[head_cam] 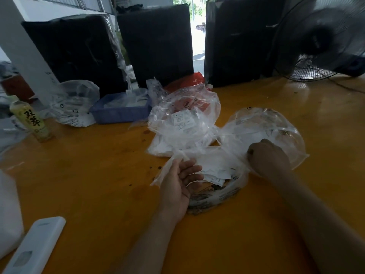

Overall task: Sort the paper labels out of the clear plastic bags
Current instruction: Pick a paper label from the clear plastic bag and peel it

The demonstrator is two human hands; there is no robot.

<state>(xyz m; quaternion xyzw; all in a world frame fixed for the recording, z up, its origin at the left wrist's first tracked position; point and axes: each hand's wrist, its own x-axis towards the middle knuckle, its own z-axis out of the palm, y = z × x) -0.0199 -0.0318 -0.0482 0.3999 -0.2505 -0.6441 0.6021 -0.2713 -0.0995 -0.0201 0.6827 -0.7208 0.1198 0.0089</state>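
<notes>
Here, a person's left hand (180, 181) lies palm up with fingers relaxed, its thumb pinching the edge of a clear plastic bag (221, 192) on the yellow table (94, 175). The right hand (266, 154) is curled into a fist, gripping the bag's far side. Paper labels (215, 173) lie heaped inside the bag between the hands. Other clear bags (183, 119) sit just behind, near a blue tray (120, 113), a bottle (32, 119) and a fan (324, 42).
</notes>
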